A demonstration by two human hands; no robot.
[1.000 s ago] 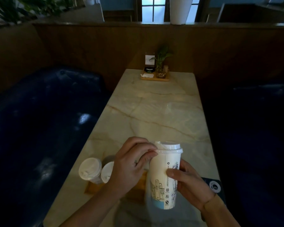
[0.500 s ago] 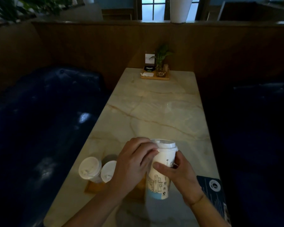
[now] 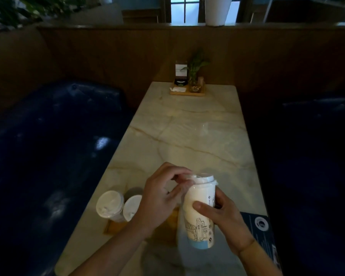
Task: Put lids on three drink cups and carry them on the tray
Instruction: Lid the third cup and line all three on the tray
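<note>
Two hands meet on the printed cup (image 3: 200, 212), raised over the wooden tray (image 3: 116, 226): right hand (image 3: 223, 222) wrapped around its body, left hand (image 3: 163, 194) curled, fingertips pinching its lid (image 3: 204, 179); two lidded cups (image 3: 110, 204) stand left on that tray.

A long pale marble table (image 3: 189, 124) ran away from the person, with a dark blue padded bench (image 3: 48, 140) on its left and another dark padded bench (image 3: 315, 148) on its right. At the far end, against the brown wooden wall (image 3: 108, 54), sat a small flat wooden stand (image 3: 187, 92) with a little green plant in a glass (image 3: 195, 76) on it. At the near end lay a flat wooden tray (image 3: 116, 226). Two white paper cups with lids (image 3: 110, 206) stood side by side on its left part. To their right, a tall white printed paper cup (image 3: 200, 220) was held above the table between the left hand (image 3: 159, 198) and the right hand (image 3: 225, 220). A dark printed card (image 3: 261, 232) lay at the table's right edge.
</note>
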